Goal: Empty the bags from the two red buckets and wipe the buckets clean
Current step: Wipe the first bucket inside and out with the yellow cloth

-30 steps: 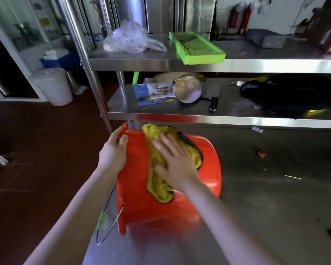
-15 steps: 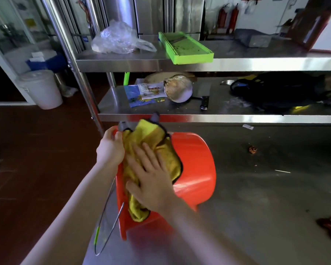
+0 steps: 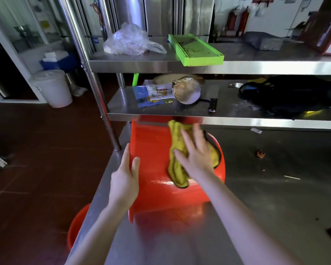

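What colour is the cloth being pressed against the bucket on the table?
Yellow with a dark edge trim; the cloth lies under the right hand on the red bucket, head view.

- Daylight enters from the upper right, where the white wall (image 3: 294,18) is washed out.
- Glare streaks the steel shelf edges (image 3: 256,66).
- The floor (image 3: 36,159) at left sits dim.
- Motion blur smears the right hand (image 3: 196,155) and yellow cloth (image 3: 177,150).
- Wide-angle distortion bends the shelf post (image 3: 84,60).

The steel surface (image 3: 275,188) lies open right of the tipped red plastic bucket (image 3: 153,150), whose top crowds the low steel shelf (image 3: 227,119) edge.
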`<state>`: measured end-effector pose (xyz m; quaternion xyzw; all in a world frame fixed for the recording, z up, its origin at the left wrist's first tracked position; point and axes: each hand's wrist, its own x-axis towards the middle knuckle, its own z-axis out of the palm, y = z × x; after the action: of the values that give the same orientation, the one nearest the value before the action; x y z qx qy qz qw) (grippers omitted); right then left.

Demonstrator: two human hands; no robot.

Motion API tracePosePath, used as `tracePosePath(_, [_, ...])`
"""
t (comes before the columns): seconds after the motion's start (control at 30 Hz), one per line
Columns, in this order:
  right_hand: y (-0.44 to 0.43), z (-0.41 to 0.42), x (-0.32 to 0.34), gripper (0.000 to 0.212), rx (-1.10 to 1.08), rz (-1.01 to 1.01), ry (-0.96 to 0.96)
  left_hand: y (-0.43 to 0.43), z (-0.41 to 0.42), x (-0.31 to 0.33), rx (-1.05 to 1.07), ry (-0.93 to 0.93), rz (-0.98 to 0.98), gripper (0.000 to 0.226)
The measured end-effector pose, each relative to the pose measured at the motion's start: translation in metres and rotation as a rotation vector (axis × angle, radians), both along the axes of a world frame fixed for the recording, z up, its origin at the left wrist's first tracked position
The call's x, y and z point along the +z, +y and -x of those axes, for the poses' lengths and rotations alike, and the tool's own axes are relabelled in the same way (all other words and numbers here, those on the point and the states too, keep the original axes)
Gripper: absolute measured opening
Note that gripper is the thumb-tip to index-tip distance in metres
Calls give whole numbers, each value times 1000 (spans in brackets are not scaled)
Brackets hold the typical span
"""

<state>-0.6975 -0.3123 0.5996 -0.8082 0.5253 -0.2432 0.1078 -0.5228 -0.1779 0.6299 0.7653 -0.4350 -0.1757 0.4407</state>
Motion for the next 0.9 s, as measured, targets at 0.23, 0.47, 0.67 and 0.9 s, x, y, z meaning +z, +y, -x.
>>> tracePosePath(0.23, [10,-12,7,61,-17,-85,45,-19,-16,21,46,-48,-72,47])
tracePosePath(0.47, [72,-72,3,69,339,244,-9,-38,-35,40,25,-71,-216,51])
tracePosePath(0.67, [6,19,-10,60,27,-86,-45,-34,-67,50,34,-37,-301,45])
tracePosePath(0.9, [41,-35,-2,65,100,-21,77,-49,-76,51,33,-16,-318,46])
